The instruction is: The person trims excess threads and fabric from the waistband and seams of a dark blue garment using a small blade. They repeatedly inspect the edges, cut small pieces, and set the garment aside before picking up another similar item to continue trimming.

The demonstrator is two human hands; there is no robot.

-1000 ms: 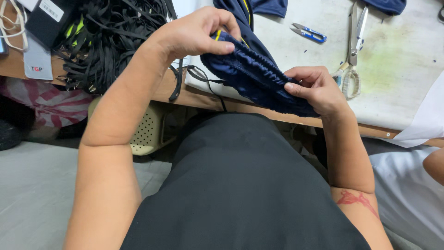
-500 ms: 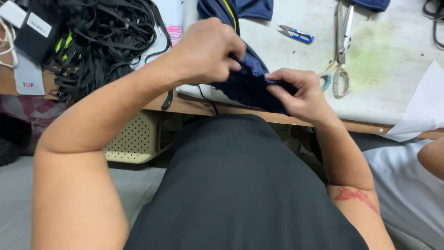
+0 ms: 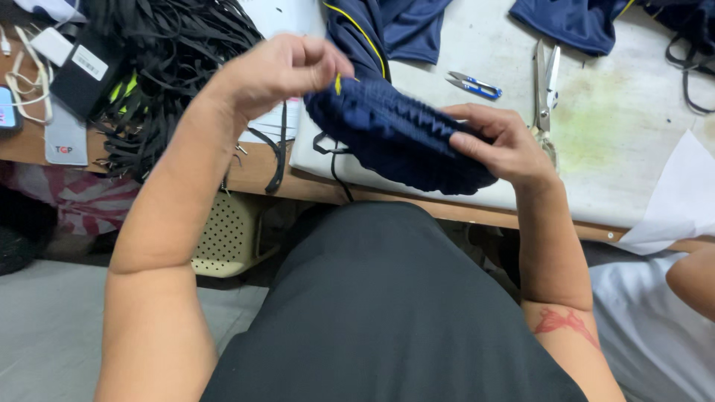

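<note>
The left hand (image 3: 277,71) is closed, fingertips pinched on the upper left end of a bunched navy garment (image 3: 395,134). A short yellow tip shows just beside the pinching fingers; what it belongs to cannot be told. The right hand (image 3: 500,145) grips the opposite end of the same garment, thumb on top and fingers wrapped beneath the gathered fabric. The garment is held between both hands, above the near edge of the tabletop (image 3: 633,149), at the centre of the view. Its gathered band forms dense ridges along the top. A thin black cord (image 3: 331,160) hangs from the garment's left end and drops past the tabletop edge.

At 12 o'clock from the garment, a navy fabric piece with yellow piping (image 3: 357,33) lies on the tabletop. At 1 o'clock, small blue-handled snips (image 3: 475,85) rest flat, well apart from both hands. At 2 o'clock, large metal shears (image 3: 545,82) lie with the blades toward the far edge, the handle end partly hidden behind the right hand. Further navy fabric (image 3: 573,22) lies at the far edge.

At 10 o'clock, a pile of black cords (image 3: 171,67) covers the left part of the tabletop, near the left wrist. At 9 o'clock, a black rectangular device (image 3: 82,74) and a grey card (image 3: 65,141) lie beside the pile. A white sheet (image 3: 670,201) overhangs the tabletop at 3 o'clock. Another person's white sleeve (image 3: 655,327) shows at 4 o'clock.
</note>
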